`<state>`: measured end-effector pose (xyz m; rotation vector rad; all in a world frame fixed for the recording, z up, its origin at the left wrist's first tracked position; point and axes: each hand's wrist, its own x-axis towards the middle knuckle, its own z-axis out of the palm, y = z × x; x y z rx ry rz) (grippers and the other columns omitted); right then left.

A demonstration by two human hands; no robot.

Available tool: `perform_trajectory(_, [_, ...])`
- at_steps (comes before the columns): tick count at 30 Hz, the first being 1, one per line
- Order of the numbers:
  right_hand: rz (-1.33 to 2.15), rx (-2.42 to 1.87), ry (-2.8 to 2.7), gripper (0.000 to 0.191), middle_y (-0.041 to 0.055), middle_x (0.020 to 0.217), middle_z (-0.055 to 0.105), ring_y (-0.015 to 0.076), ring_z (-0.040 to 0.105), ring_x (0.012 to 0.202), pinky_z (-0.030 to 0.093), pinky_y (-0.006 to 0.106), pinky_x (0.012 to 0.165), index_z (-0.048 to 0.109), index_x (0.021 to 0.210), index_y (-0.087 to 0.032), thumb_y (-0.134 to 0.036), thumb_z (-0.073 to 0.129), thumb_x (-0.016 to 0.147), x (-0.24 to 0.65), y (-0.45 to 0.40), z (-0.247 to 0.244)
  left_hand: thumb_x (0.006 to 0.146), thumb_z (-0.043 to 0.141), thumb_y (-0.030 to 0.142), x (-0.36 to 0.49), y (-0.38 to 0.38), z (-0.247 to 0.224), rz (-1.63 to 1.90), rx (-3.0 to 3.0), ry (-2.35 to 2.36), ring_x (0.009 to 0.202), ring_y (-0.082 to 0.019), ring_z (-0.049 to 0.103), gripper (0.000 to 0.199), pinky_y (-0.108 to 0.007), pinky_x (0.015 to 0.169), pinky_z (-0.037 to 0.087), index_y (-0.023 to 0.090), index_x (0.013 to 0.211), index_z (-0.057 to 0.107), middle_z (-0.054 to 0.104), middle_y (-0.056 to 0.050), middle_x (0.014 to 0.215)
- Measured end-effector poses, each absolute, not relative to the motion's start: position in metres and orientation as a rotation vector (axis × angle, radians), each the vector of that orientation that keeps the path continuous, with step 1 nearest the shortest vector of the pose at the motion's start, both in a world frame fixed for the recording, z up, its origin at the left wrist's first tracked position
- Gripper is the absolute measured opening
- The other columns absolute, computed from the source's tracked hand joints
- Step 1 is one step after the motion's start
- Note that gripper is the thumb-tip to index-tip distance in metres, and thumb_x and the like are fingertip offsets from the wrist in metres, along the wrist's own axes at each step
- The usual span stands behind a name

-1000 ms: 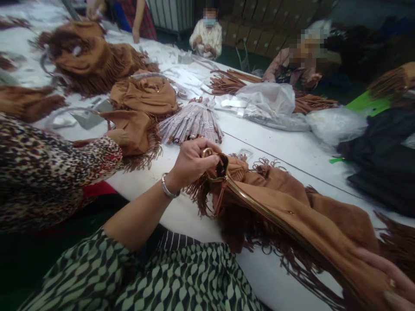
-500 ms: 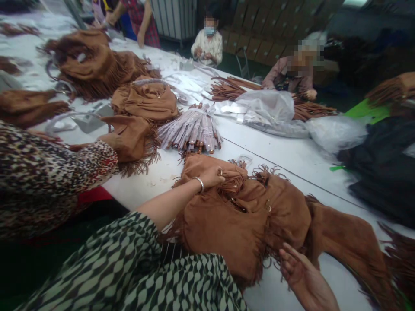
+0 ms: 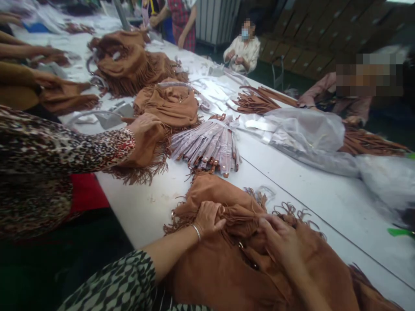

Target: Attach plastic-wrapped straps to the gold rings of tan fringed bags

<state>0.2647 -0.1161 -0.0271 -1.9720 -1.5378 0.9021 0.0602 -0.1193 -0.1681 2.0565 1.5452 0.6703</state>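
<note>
A brown fringed bag (image 3: 214, 190) lies on the table in front of me. My left hand (image 3: 209, 218), with a bracelet at the wrist, is closed on its gathered edge. My right hand (image 3: 280, 237) is closed in a pinch at the right end of that gathered part, where thin fringe strands run between the two hands. Exactly what its fingertips hold is hard to make out. Nearer to me spreads another brown bag (image 3: 207, 272), with metal fittings showing along its upper edge.
Beyond the bag lies a fanned bundle of wrapped straps (image 3: 210, 144). A co-worker's patterned sleeve (image 3: 81, 144) reaches in at left, a hand on a fringed bag (image 3: 147, 149). More bags (image 3: 167, 103) are piled behind, and plastic wrapping (image 3: 304, 129) lies at right.
My right hand has come up from the lower right to the bag's gathered edge, beside my left hand, which keeps its hold. The view has swung, so things sit further right.
</note>
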Motion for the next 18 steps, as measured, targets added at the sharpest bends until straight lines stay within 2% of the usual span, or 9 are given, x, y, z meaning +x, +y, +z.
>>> perform_trajectory(2, [0.836, -1.905, -1.679, 0.038, 0.0047, 0.067, 0.067, 0.0211, 0.064, 0.064, 0.049, 0.030, 0.061, 0.066, 0.082, -0.018, -0.047, 0.042, 0.082, 0.238, -0.060, -0.042, 0.075, 0.053, 0.051, 0.061, -0.121, -0.181, 0.721, 2.091, 1.542, 0.101, -0.031, 0.052, 0.055, -0.050, 0.096, 0.037, 0.015, 0.117, 0.053, 0.058, -0.015, 0.107])
perform_trajectory(5, [0.770, -1.889, -1.773, 0.034, 0.0074, 0.089, 0.069, 0.0219, 0.064, 0.082, 0.047, 0.032, 0.075, 0.064, 0.092, -0.017, -0.042, 0.043, 0.083, 0.199, 0.022, -0.064, 0.071, 0.055, 0.049, 0.066, -0.120, -0.196, 0.824, 2.144, 1.527, 0.098, -0.033, 0.055, 0.058, -0.054, 0.095, 0.040, 0.013, 0.117, 0.052, 0.059, -0.017, 0.105])
perform_trajectory(9, [0.739, -1.982, -1.842, 0.050, 0.0159, 0.110, 0.062, 0.0253, 0.059, 0.102, 0.040, 0.038, 0.087, 0.054, 0.114, -0.008, -0.044, 0.050, 0.079, 0.162, 0.102, -0.090, 0.070, 0.054, 0.049, 0.069, -0.119, -0.207, 0.920, 2.156, 1.522, 0.095, -0.033, 0.058, 0.059, -0.055, 0.091, 0.044, 0.016, 0.119, 0.049, 0.061, -0.016, 0.102])
perform_trajectory(11, [0.745, -2.044, -1.845, 0.050, 0.0200, 0.111, 0.059, 0.0265, 0.058, 0.104, 0.038, 0.040, 0.088, 0.053, 0.112, -0.003, -0.040, 0.050, 0.079, 0.152, 0.124, -0.102, 0.069, 0.053, 0.050, 0.069, -0.120, -0.210, 0.943, 2.163, 1.539, 0.097, -0.033, 0.058, 0.061, -0.055, 0.092, 0.044, 0.018, 0.120, 0.047, 0.061, -0.016, 0.103])
perform_trajectory(14, [0.777, -2.098, -1.796, 0.036, 0.0224, 0.105, 0.062, 0.0300, 0.059, 0.101, 0.041, 0.041, 0.085, 0.055, 0.104, -0.006, -0.024, 0.059, 0.074, 0.147, 0.143, -0.116, 0.070, 0.052, 0.048, 0.069, -0.119, -0.210, 0.953, 2.221, 1.549, 0.098, -0.033, 0.058, 0.061, -0.054, 0.092, 0.044, 0.015, 0.121, 0.046, 0.061, -0.016, 0.104])
perform_trajectory(15, [0.817, -2.093, -1.779, 0.031, 0.0210, 0.101, 0.064, 0.0299, 0.060, 0.098, 0.042, 0.039, 0.082, 0.057, 0.100, -0.008, -0.019, 0.060, 0.071, 0.148, 0.146, -0.119, 0.070, 0.052, 0.047, 0.069, -0.119, -0.209, 0.948, 2.247, 1.551, 0.098, -0.032, 0.058, 0.061, -0.054, 0.091, 0.044, 0.013, 0.120, 0.045, 0.061, -0.016, 0.103])
perform_trajectory(18, [1.045, -1.991, -1.737, 0.013, 0.0109, 0.078, 0.066, 0.0216, 0.062, 0.078, 0.046, 0.031, 0.069, 0.062, 0.079, -0.010, -0.012, 0.060, 0.066, 0.154, 0.144, -0.115, 0.072, 0.050, 0.046, 0.069, -0.117, -0.204, 0.929, 2.300, 1.557, 0.097, -0.030, 0.057, 0.058, -0.052, 0.091, 0.043, 0.011, 0.118, 0.045, 0.060, -0.016, 0.102])
